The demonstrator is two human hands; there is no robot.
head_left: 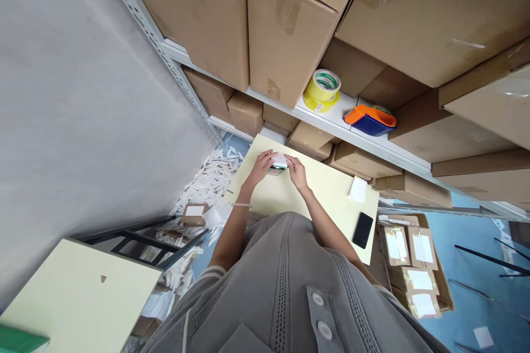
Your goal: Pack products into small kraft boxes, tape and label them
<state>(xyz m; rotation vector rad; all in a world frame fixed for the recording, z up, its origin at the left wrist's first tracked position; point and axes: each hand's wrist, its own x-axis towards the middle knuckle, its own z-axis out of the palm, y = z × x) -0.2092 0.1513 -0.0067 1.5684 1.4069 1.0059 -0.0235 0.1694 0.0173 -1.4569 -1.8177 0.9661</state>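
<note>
Both hands meet around a small box point(279, 162) with a whitish top and a green and pink front side, low over the pale yellow table point(327, 187). My left hand point(264, 165) grips its left side, fingers bent along the top edge. On the opposite side, my right hand point(297, 170) pinches the right edge of the box. The fingertips partly cover the box, and its print is too small to read. A black phone point(362, 230) and a stack of white paper slips point(358, 189) lie on the table to the right.
Shelves of cardboard boxes point(285, 38) rise in front. Yellow tape rolls point(323, 90) and an orange and blue tape dispenser point(370, 119) sit on a shelf. Paper scraps point(211, 176) cover the floor at left. A carton point(445, 287) of small parcels stands right.
</note>
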